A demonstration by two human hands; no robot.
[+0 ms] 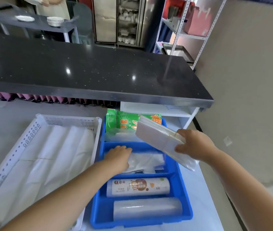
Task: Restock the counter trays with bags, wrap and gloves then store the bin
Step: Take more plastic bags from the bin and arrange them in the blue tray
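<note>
While the right hand [194, 145] grips a flat clear-wrapped pack of white plastic bags [160, 139] by its near end, holding it tilted in the air over the right side of the blue divided tray [185, 204], the left hand [119, 157] lies palm down on loose clear plastic bags [147, 161] in the tray's middle compartment; whether its fingers are pinching the film or only pressing it flat cannot be told.

The pack is held at one end only, with its far end free and a loose tail of wrapping hanging below the hand. Slick film like that could slide out of the grip, I judge, and drop onto the tray rim or off the counter's right edge, which is close by. If the pack goes down while the loose bags are bunched, it may sit crooked or push them over the divider onto the labelled roll of cling film [138, 187] in the next compartment nearer. An unlabelled clear roll [147, 208] lies in the nearest compartment.

In the far compartment stand green packets [127, 121] with orange and white printing; the large characters are Chinese and seen sideways, too blurred to read surely. The roll's label carries a brown round badge and Chinese text, also not legible. Left of the blue tray, the white perforated basket [32, 132] holds large white folded bags, with no writing visible.
</note>
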